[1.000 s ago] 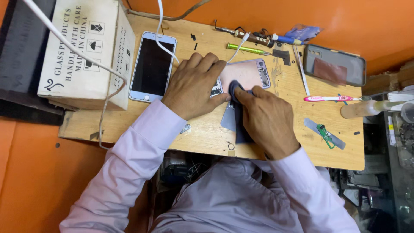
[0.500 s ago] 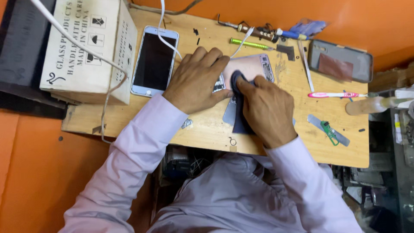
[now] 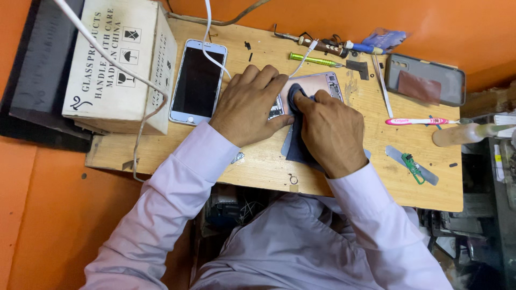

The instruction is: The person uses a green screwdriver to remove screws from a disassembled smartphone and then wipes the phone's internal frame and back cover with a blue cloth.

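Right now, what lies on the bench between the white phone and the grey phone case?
In the head view, between the white phone and the grey phone case: both hands, a dark cloth and an opened pink phone.

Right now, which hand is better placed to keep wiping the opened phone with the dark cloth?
Right. The right hand already has the dark cloth pinched under its fingers on the opened phone. The left hand lies flat across the phone's other end and looks to be steadying it.
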